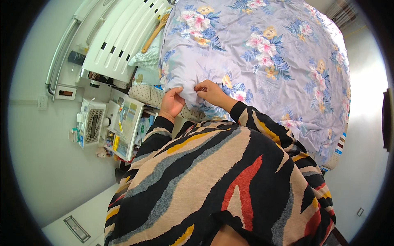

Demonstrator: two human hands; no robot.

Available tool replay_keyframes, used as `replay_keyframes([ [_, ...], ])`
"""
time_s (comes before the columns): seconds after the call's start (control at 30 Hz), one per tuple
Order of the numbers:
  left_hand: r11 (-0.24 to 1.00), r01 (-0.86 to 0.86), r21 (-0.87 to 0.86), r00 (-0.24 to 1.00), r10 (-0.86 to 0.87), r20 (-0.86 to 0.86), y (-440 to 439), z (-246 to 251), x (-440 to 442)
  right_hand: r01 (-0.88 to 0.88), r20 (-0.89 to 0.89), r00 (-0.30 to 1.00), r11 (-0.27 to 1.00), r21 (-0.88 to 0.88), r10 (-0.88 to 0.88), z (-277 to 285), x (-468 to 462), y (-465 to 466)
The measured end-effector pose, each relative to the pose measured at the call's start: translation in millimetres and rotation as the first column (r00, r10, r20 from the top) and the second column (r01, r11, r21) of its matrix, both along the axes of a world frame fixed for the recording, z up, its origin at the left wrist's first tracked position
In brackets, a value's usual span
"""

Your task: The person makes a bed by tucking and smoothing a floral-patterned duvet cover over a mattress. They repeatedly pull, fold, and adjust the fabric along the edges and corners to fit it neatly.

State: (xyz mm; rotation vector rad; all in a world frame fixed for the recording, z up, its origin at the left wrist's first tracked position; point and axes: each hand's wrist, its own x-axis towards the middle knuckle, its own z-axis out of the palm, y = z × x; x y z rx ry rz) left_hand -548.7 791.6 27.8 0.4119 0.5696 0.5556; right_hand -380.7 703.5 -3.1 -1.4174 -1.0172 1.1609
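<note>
A lavender quilt [234,61] with pink, yellow and blue flower prints spreads over the bed, its surface wrinkled. At its near left corner, my left hand [173,103] pinches the edge of the cloth between thumb and fingers. My right hand [211,93] is a short way to the right, its thumb and fingertips closed on a fold of the same quilt. The stretch of fabric between the two hands is bunched up. Under that corner shows a cream dotted mattress edge or sheet [149,95].
A white slatted headboard [114,40] stands to the left, with a wooden long-handled brush [155,33] lying beside it on a pale pillow [150,57]. Near my left side is a bedside cabinet [137,129] with an open drawer or shelf. A white perforated box [94,123] hangs or stands by the wall.
</note>
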Motion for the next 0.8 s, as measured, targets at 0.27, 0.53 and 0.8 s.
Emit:
replay_keyframes([
  [0.27, 0.973, 0.231, -0.002, 0.972, -0.231, -0.045, 57.6, -2.8, -24.0, -0.029, 0.11, 0.992, 0.968, -0.251, 0.058, 44.3, -9.8, 28.7],
  [0.53, 0.933, 0.359, -0.01, 0.933, -0.359, 0.04, 84.8, -4.4, -35.4, 0.065, 0.53, 0.848, 0.989, -0.132, 0.015, 133.4, -24.0, 34.4],
  [0.8, 0.953, 0.301, 0.029, 0.946, -0.302, 0.12, 71.2, 15.2, -26.0, 0.029, 0.456, 0.888, 0.984, -0.178, 0.056, 229.5, -1.7, -8.0],
])
